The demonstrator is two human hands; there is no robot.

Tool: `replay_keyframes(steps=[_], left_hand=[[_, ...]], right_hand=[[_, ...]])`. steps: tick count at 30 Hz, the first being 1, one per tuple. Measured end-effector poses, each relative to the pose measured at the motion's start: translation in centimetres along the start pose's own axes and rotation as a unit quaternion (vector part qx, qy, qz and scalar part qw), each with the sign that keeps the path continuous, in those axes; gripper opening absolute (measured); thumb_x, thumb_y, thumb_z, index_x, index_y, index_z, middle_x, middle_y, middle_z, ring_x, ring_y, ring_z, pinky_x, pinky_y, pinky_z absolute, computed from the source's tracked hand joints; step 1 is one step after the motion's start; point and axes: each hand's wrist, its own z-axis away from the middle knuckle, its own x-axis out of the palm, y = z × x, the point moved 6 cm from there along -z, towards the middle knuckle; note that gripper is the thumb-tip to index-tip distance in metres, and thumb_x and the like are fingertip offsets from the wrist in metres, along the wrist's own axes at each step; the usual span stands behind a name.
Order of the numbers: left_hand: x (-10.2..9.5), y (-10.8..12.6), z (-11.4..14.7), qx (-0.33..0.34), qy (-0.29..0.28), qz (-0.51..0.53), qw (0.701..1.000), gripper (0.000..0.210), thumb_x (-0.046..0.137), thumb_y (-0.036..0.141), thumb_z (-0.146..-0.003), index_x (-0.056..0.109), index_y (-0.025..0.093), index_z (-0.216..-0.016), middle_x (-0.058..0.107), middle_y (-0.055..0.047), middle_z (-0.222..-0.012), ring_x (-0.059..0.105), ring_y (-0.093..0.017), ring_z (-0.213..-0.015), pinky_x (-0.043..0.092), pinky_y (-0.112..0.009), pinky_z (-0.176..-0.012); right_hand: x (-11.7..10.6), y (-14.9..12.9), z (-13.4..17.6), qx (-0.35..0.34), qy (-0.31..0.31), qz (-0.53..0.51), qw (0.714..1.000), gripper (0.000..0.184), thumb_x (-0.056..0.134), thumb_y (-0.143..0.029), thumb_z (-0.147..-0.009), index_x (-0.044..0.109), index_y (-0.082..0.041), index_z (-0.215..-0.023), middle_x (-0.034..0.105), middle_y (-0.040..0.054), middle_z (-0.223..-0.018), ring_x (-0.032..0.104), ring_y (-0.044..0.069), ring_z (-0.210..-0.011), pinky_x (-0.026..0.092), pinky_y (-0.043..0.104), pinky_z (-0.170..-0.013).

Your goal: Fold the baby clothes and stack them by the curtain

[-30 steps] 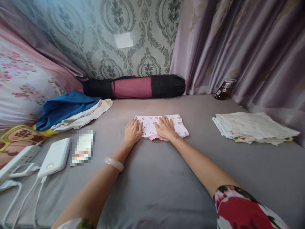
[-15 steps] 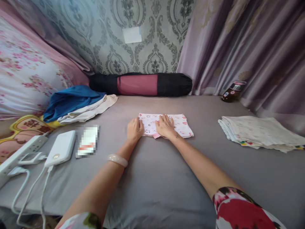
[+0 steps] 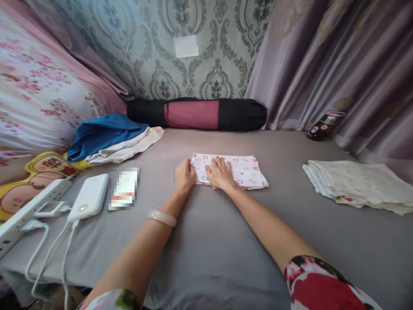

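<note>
A folded white cloth with a pink and red print [image 3: 247, 170] lies flat on the grey sheet [image 3: 206, 241] in front of me. At its left edge, my left hand [image 3: 185, 175] is closed, with the fingers curled against the cloth; the fingertips are partly hidden. My right hand [image 3: 221, 173] rests palm down on top of the cloth, left of its middle, fingers stretched out. Under the right palm, a bit of pink at the near edge is mostly covered. A pale bangle [image 3: 163, 218] circles my left wrist.
On the right lies a stack of folded cloths [image 3: 361, 183], with a dark bottle [image 3: 324, 127] behind it. A black and maroon roll [image 3: 192, 115] lies along the wall. To the left are blue cloth [image 3: 103, 135], a white power bank [image 3: 88, 197], a power strip [image 3: 35, 206] with cables, and a pixelated item [image 3: 125, 188].
My right hand has slid a little left across the cloth, covering more of the pink bit at the near edge. The left hand stays at the left edge. The camera view has shifted slightly.
</note>
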Motion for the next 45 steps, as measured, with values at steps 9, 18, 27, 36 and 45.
replay_keyframes(steps=[9, 18, 27, 36, 45], left_hand=[[-0.5, -0.4, 0.0, -0.022, 0.036, 0.032, 0.999, 0.026, 0.038, 0.012, -0.085, 0.058, 0.018, -0.101, 0.068, -0.010, -0.100, 0.063, -0.021, -0.097, 0.047, -0.035, -0.089], [-0.3, -0.7, -0.2, -0.025, 0.033, 0.060, 0.997, 0.032, 0.037, 0.007, -0.079, 0.056, 0.017, -0.103, 0.067, -0.012, -0.106, 0.062, -0.023, -0.102, 0.047, -0.038, -0.093], [-0.6, -0.6, -0.2, -0.023, 0.055, 0.076, 0.995, 0.027, 0.037, 0.011, -0.084, 0.057, 0.018, -0.100, 0.067, -0.013, -0.101, 0.063, -0.023, -0.098, 0.048, -0.039, -0.091], [-1.5, -0.7, -0.2, -0.080, 0.098, 0.098, 0.987, 0.028, 0.032, 0.026, -0.093, 0.057, 0.016, -0.097, 0.066, -0.014, -0.098, 0.062, -0.024, -0.096, 0.046, -0.039, -0.090], [-1.6, -0.5, -0.2, -0.083, 0.083, 0.097, 0.988, 0.030, 0.028, 0.028, -0.096, 0.056, 0.019, -0.099, 0.066, -0.010, -0.099, 0.061, -0.021, -0.098, 0.046, -0.035, -0.090]], right_hand=[[0.3, -2.1, -1.6, -0.005, -0.032, -0.020, 0.999, 0.055, 0.023, -0.040, -0.098, 0.043, -0.009, -0.138, 0.034, 0.0184, -0.151, 0.024, 0.030, -0.140, 0.016, 0.054, -0.111], [1.1, -4.0, -1.9, -0.018, -0.030, -0.022, 0.999, 0.057, 0.024, -0.044, -0.098, 0.043, -0.010, -0.140, 0.032, 0.0167, -0.153, 0.023, 0.030, -0.141, 0.012, 0.052, -0.112], [0.8, -4.4, -2.1, -0.009, -0.047, -0.007, 0.999, 0.057, 0.026, -0.042, -0.097, 0.043, -0.009, -0.140, 0.032, 0.0178, -0.152, 0.024, 0.032, -0.140, 0.015, 0.054, -0.111], [1.0, -7.3, -3.2, -0.095, -0.069, 0.009, 0.993, 0.051, 0.022, -0.031, -0.099, 0.037, -0.013, -0.144, 0.028, 0.0136, -0.155, 0.023, 0.028, -0.142, 0.019, 0.052, -0.111], [1.5, -7.1, -3.6, -0.105, -0.070, -0.024, 0.992, 0.046, 0.024, -0.031, -0.099, 0.044, -0.018, -0.138, 0.033, 0.0104, -0.154, 0.025, 0.026, -0.141, 0.018, 0.048, -0.112]])
